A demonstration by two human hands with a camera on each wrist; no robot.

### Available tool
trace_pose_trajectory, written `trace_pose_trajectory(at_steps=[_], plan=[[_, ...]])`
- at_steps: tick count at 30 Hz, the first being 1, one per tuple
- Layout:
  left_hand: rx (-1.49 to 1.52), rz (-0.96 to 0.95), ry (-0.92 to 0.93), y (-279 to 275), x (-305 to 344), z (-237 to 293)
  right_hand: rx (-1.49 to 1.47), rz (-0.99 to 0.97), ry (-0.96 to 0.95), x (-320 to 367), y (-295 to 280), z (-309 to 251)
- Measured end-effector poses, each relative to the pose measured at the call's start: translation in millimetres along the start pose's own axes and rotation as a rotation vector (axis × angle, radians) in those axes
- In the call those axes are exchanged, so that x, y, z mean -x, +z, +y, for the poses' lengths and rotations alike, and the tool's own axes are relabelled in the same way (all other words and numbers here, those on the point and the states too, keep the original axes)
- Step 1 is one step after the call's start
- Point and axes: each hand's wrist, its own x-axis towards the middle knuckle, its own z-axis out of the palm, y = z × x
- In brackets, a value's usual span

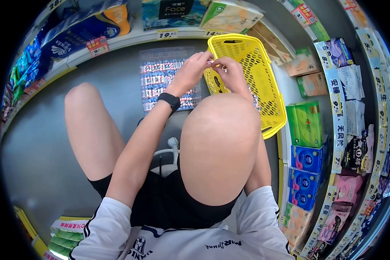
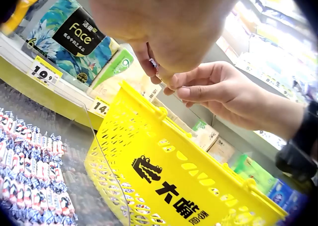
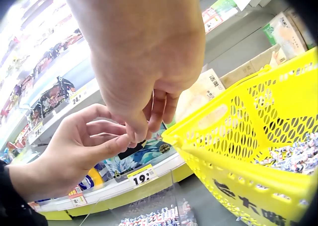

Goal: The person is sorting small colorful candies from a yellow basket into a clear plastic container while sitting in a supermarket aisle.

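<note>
Fingertips of my left hand (image 1: 191, 73) and right hand (image 1: 232, 73) meet over the near-left rim of a yellow basket (image 1: 271, 93). Between them they pinch a small wrapped candy (image 2: 153, 64), mostly covered by fingers. Left of the basket, rows of similar wrapped candies (image 1: 160, 80) lie in a clear container (image 2: 82, 104) on the grey floor. More loose candies (image 3: 295, 156) lie inside the basket, partly hidden by my knee in the head view.
Shelves with tissue packs (image 1: 305, 123) and price labels curve along the right. Behind, a low shelf edge (image 1: 134, 38) carries boxed tissues and a blue pack (image 1: 80, 32). My bent knees flank the work area; part of a white stool (image 1: 165, 152) shows beneath me.
</note>
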Motion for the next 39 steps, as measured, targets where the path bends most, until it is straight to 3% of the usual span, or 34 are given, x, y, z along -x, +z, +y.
trace_pose_trajectory(at_steps=[3,6,8,10,14,18,24,26,28,34,37,39], plan=[[-0.026,0.056,-0.078,-16.8,11.3,-14.4,0.037,-0.065,-0.165,-18.7,21.4,0.6],[-0.064,0.099,-0.14,-25.1,27.2,-38.9,-0.02,-0.175,-0.114,-35.4,40.4,-4.3],[-0.158,0.015,-0.233,-29.5,35.1,-50.4,0.001,-0.199,-0.155,-41.7,53.5,-7.0],[-0.184,0.048,-0.271,-29.1,47.0,-61.3,-0.018,-0.292,-0.063,-44.9,71.0,-4.8],[-0.245,0.025,-0.365,-31.0,66.0,-78.4,-0.053,-0.387,-0.058,-48.4,100.5,1.8],[-0.211,-0.113,-0.553,-29.0,81.2,-84.2,-0.065,-0.398,-0.045,-48.9,123.1,9.5],[-0.064,0.039,-0.678,-14.0,99.3,-94.3,-0.062,-0.347,-0.024,-39.0,145.3,16.4],[-0.062,0.056,-0.702,-9.8,103.5,-98.7,0.028,-0.407,0.154,-33.4,148.5,13.3],[-0.069,0.07,-0.77,-8.5,107.7,-98.9,0.038,-0.391,0.14,-29.4,157.3,25.0],[-0.067,0.065,-0.827,-2.6,117.5,-103.8,-0.13,-0.578,0.304,-31.8,174.7,36.3],[-0.076,0.068,-0.813,-2.3,117.0,-102.9,-0.171,-0.58,0.299,-32.9,186.7,36.4],[0.028,0.103,-0.913,-0.1,118.6,-107.3,-0.164,-0.554,0.287,-35.5,194.7,38.1]])
